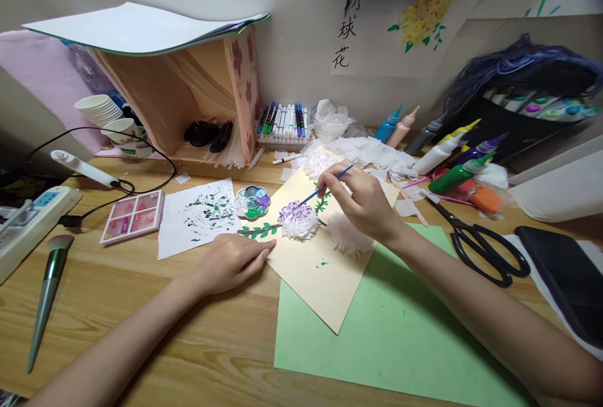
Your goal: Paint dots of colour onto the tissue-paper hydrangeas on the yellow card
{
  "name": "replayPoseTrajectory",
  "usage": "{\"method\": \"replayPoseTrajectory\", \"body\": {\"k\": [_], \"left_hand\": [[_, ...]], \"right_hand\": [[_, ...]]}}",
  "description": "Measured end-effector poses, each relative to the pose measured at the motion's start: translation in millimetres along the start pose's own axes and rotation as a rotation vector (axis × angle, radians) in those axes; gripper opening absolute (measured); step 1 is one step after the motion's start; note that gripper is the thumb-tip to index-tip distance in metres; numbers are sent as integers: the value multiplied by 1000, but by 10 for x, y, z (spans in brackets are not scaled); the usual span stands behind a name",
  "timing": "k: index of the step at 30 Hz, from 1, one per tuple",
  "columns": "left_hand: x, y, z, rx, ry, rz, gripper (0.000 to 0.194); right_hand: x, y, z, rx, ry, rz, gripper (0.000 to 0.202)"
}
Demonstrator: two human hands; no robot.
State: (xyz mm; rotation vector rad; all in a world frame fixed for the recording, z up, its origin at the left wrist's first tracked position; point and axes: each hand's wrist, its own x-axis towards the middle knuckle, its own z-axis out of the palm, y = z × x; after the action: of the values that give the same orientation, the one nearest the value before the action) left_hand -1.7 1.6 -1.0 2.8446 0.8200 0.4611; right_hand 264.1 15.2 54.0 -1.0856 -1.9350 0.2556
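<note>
My right hand [360,200] is closed on a thin blue paintbrush [316,192], its tip at a white tissue flower [299,228] whose upper part is purple. The flower is on a cream sheet [325,294] with painted green leaves. Another white flower [346,234] is partly under my right hand, and a third [318,162] lies at the sheet's top corner. My left hand [235,262] rests flat, its fingertips on the sheet's left edge. A flower-shaped palette [253,202] with green and purple paint stands just left of the sheet.
Beneath the cream sheet is a green sheet [367,344]. A paint-smeared paper [198,218] and pink case [132,217] are left. Black scissors [475,240], a phone [565,275] and paint bottles [464,174] are right. Behind are markers [283,121] and crumpled tissue [372,152].
</note>
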Motion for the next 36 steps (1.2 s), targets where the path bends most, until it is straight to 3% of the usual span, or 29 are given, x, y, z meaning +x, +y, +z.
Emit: {"method": "replayPoseTrajectory", "body": {"k": [7,18,27,36], "left_hand": [[7,15,-25,8,14,1,30],[10,15,-24,18,0,1,30],[4,7,-12,18,0,0,29],[19,23,-33,-2,12,3,29]], "right_hand": [[-7,-35,-8,34,-3,16,29],[-43,-19,178,92,-329,60,26],[-48,-12,170,85,-353,64,28],[-12,-74,-35,298,-27,141,31]]}}
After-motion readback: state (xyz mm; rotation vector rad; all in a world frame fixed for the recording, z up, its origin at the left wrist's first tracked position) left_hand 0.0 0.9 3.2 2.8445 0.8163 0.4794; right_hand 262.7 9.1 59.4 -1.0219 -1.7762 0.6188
